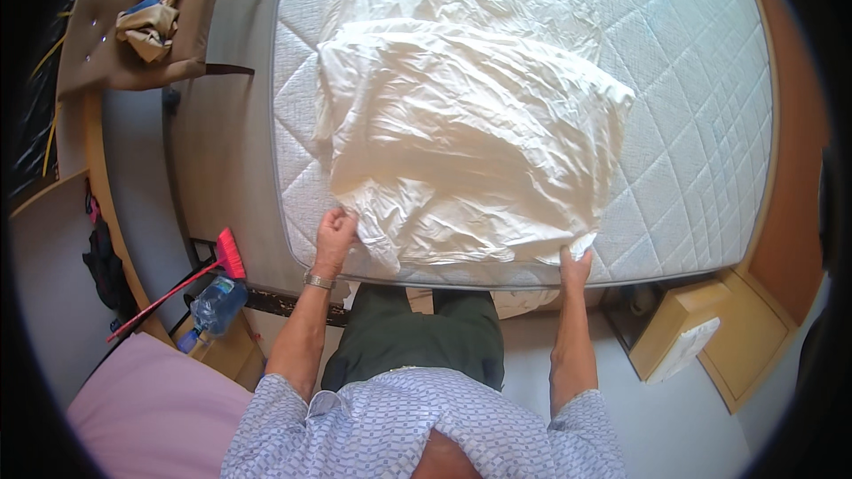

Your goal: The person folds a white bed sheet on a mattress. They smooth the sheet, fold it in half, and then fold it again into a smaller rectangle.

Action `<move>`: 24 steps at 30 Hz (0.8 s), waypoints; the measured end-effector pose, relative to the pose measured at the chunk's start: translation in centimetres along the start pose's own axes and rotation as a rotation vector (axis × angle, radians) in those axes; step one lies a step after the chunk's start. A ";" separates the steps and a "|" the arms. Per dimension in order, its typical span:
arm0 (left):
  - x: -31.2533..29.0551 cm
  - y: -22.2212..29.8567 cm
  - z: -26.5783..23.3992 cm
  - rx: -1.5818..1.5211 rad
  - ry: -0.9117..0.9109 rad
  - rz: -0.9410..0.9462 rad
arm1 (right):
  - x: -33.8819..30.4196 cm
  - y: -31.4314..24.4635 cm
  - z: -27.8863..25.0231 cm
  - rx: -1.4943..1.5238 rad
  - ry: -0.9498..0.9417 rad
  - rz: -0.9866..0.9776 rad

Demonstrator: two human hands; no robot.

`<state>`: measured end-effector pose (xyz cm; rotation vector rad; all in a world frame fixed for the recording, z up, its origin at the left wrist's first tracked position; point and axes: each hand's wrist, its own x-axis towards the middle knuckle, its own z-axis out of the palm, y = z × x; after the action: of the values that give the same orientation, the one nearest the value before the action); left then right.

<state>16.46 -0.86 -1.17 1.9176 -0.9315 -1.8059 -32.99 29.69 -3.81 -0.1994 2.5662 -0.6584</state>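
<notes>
A wrinkled cream-white cloth (461, 142), perhaps a bed sheet, lies spread over the quilted white mattress (683, 151), its far part folded over in a raised edge. My left hand (335, 232) pinches the cloth's near left corner, where a loose flap hangs toward the mattress edge. At the near right corner, my right hand (576, 264) grips the cloth with the thumb on top. Both arms reach forward, and the cloth between my hands runs along the mattress's near edge.
A brown chair (142, 27) with clothes (153, 25) on it stands at far left. Near left are a red broom (229, 254), a large blue-tinted water bottle (218, 303) and a pink cloth-covered surface (160, 408). A wooden box-like piece (679, 324) stands at near right.
</notes>
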 end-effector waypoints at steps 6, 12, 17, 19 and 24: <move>-0.3 0.4 -2.4 -0.060 0.088 -0.081 | 2.0 4.2 -1.2 0.016 -0.016 -0.010; -2.0 1.0 -0.4 0.146 -0.090 -0.157 | 2.2 3.1 -1.1 0.142 -0.122 0.140; -2.6 -0.4 0.1 0.272 -0.169 -0.076 | 1.6 1.3 -0.6 0.134 -0.114 0.174; -2.3 -1.0 -1.3 0.173 -0.152 -0.107 | 1.7 1.3 -0.6 0.122 -0.099 0.220; -0.9 -2.0 -5.8 0.189 0.026 -0.101 | 1.9 1.5 -0.3 0.132 -0.084 0.159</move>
<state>22.55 0.08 -1.04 2.1324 -1.0468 -1.8002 -34.85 30.68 -5.12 0.0205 2.4179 -0.7390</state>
